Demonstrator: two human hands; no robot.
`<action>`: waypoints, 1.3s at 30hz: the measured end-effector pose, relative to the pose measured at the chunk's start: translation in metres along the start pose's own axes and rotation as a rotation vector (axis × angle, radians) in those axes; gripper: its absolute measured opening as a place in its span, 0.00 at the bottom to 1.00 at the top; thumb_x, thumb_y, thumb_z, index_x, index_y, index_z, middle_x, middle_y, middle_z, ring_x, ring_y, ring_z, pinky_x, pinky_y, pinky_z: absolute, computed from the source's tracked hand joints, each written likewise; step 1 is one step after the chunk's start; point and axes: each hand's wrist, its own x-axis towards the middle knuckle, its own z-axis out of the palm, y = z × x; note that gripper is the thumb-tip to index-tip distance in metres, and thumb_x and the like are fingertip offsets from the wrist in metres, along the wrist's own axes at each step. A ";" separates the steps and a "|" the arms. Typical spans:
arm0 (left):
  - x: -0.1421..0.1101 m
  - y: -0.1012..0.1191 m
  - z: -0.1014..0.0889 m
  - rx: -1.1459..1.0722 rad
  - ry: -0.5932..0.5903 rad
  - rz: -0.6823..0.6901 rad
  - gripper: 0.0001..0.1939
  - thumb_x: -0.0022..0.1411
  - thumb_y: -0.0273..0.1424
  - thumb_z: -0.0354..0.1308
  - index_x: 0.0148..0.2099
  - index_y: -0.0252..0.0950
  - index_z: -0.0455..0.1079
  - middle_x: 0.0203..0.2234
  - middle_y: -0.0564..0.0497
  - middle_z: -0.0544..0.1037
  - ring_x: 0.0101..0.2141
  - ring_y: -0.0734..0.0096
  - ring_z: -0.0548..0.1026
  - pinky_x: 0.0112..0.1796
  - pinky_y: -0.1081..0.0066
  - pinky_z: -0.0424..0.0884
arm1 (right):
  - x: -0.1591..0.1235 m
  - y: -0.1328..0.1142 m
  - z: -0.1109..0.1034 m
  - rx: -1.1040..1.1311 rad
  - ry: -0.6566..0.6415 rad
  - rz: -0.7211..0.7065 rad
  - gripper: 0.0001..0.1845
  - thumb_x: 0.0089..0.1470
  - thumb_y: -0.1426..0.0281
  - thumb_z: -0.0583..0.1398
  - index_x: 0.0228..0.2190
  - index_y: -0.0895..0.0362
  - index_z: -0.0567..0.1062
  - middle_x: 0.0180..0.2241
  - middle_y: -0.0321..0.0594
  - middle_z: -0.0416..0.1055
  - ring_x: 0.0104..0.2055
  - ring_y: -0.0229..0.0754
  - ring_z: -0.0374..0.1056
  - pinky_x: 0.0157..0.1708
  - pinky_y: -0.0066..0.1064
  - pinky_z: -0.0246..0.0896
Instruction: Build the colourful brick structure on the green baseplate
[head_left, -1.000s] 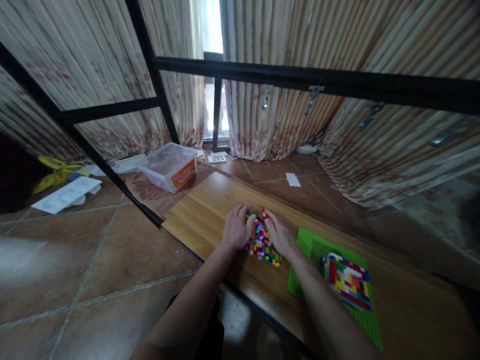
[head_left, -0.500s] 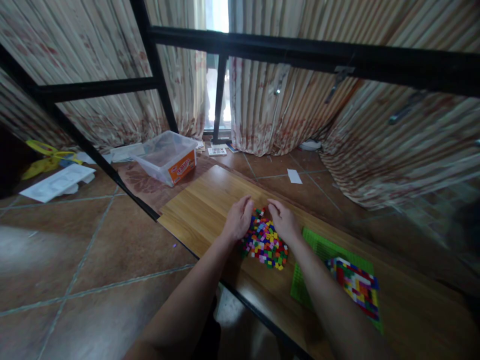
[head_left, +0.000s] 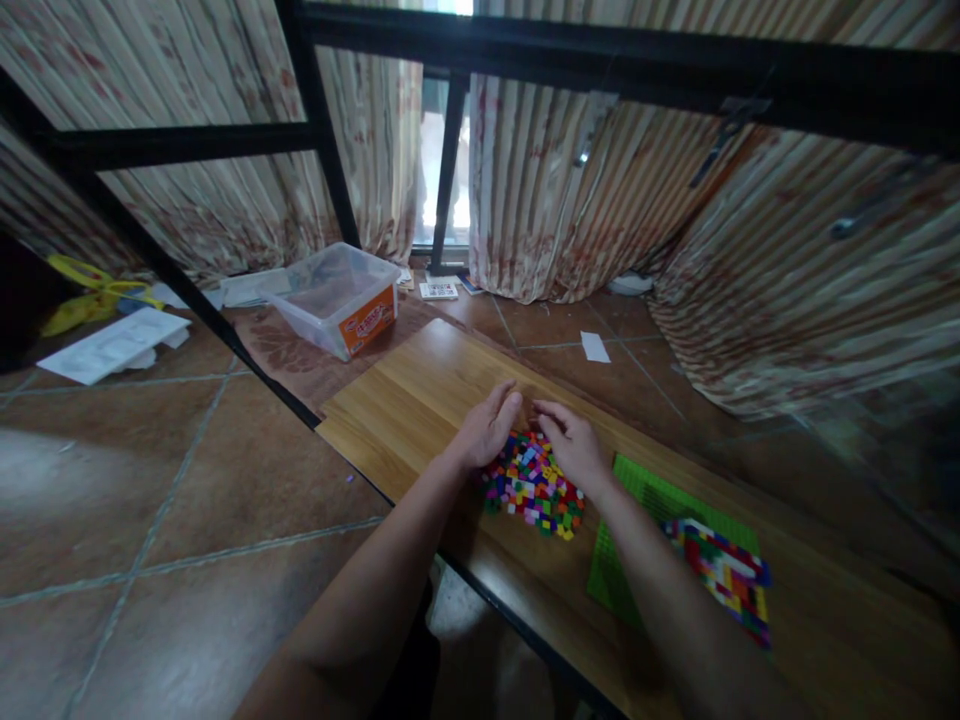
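Note:
A loose heap of small multicoloured toy bricks (head_left: 531, 492) lies on a wooden table. My left hand (head_left: 487, 430) curves round the heap's far left edge, its thumb and fingers apart. Facing it, my right hand (head_left: 571, 442) is cupped at the far right edge, fingers bent toward the left hand. Neither hand visibly holds a brick, though the fingertips hide part of the heap. Under and beyond my right forearm lies a green baseplate (head_left: 611, 572), with a block of joined multicoloured bricks (head_left: 726, 572) on it.
The wooden tabletop (head_left: 420, 400) has a black metal frame (head_left: 525, 40) beyond it. On the floor stand a clear plastic bin (head_left: 315, 300) with an orange label, a white tray (head_left: 112, 345) and a paper sheet (head_left: 595, 347). Striped curtains (head_left: 570, 210) hang behind.
My hands have drawn slightly closer together at the far edge of the heap, and the bricks there have shifted nearer to me. The view has tilted down a little.

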 end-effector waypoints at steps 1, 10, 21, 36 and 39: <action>0.001 -0.001 0.000 -0.026 0.021 -0.007 0.31 0.71 0.47 0.41 0.66 0.32 0.60 0.52 0.38 0.78 0.52 0.58 0.76 0.57 0.58 0.67 | 0.000 -0.001 0.000 -0.011 0.007 -0.001 0.19 0.61 0.66 0.53 0.49 0.56 0.76 0.49 0.47 0.77 0.48 0.46 0.75 0.51 0.41 0.67; 0.008 0.007 -0.011 -0.125 0.218 -0.026 0.29 0.70 0.47 0.45 0.60 0.32 0.68 0.48 0.40 0.79 0.47 0.61 0.78 0.51 0.64 0.71 | 0.000 -0.035 -0.004 -0.286 -0.194 -0.063 0.11 0.58 0.69 0.59 0.39 0.56 0.81 0.41 0.43 0.76 0.46 0.46 0.71 0.50 0.40 0.63; 0.002 0.019 -0.020 0.038 0.200 -0.134 0.18 0.64 0.32 0.54 0.52 0.28 0.73 0.39 0.41 0.81 0.37 0.65 0.78 0.39 0.70 0.72 | 0.005 -0.049 -0.003 -0.647 -0.344 0.050 0.14 0.57 0.75 0.58 0.40 0.55 0.82 0.43 0.47 0.75 0.49 0.50 0.67 0.52 0.39 0.58; -0.006 0.024 -0.023 0.313 0.096 -0.172 0.17 0.62 0.31 0.54 0.50 0.30 0.74 0.36 0.46 0.81 0.33 0.69 0.76 0.36 0.72 0.70 | 0.008 -0.056 -0.002 -0.678 -0.412 0.110 0.14 0.55 0.75 0.59 0.42 0.56 0.80 0.46 0.47 0.73 0.52 0.49 0.66 0.53 0.37 0.58; -0.006 0.023 -0.022 0.304 0.107 -0.150 0.16 0.62 0.31 0.54 0.48 0.31 0.75 0.34 0.48 0.80 0.32 0.70 0.76 0.35 0.74 0.70 | 0.008 -0.052 -0.001 -0.667 -0.381 0.105 0.12 0.54 0.76 0.59 0.40 0.57 0.80 0.45 0.49 0.73 0.51 0.51 0.67 0.52 0.39 0.59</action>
